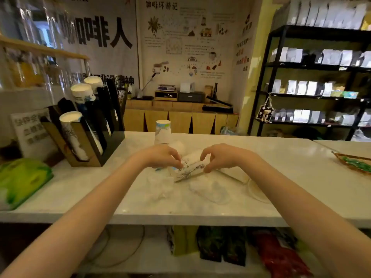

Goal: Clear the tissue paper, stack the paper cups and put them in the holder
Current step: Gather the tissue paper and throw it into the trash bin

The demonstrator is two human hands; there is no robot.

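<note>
On the white counter (pixel 281 177) a paper cup (pixel 190 165) lies on its side between my hands. My left hand (pixel 162 156) pinches its left end and my right hand (pixel 218 157) grips its right end. Another cup (pixel 163 132) stands upside down just behind my left hand. A further cup (pixel 232 173) lies on its side under my right wrist. Crumpled tissue paper (pixel 160 186) lies in front of the cups, with a second piece of tissue (pixel 210 190) to its right. The black cup holder (pixel 90 137) at the left carries several stacks of cups.
A green bag (pixel 22 181) lies at the counter's left end. A tray with green items (pixel 355 164) sits at the far right. A sign (pixel 34 133) stands beside the holder. Packets fill the shelf (pixel 220 245) under the counter. Black shelving (pixel 313 81) stands behind.
</note>
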